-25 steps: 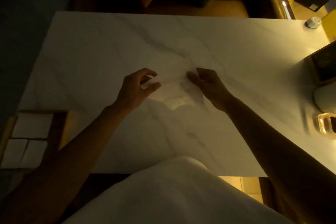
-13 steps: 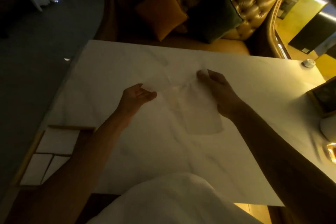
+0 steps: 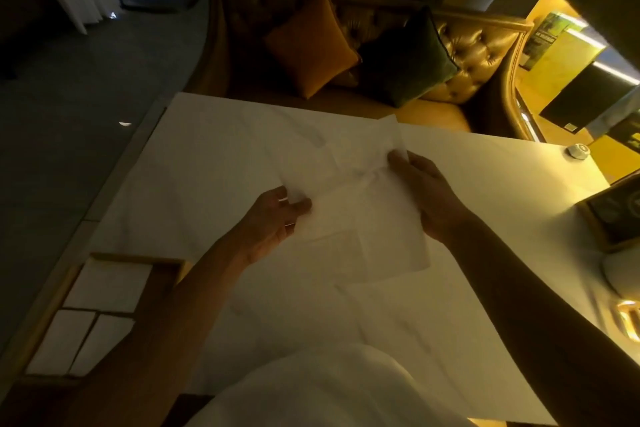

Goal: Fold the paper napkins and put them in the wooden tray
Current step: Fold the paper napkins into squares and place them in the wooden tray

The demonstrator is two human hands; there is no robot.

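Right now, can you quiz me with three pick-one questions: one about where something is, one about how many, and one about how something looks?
1. Where is the rectangular wooden tray?
A. on the sofa
B. lower left, beside the left forearm
C. on the floor

2. How many small folded white napkins show in it?
A. one
B. three
C. six

3. How is the thin white paper napkin being held?
A. crumpled in a ball
B. folded small
C. spread open

Answers: 1 B, its rim shows by that forearm; 2 B, one square lies above two; 3 C, the left hand and right hand pinch its opposite edges, the sheet unfolded.
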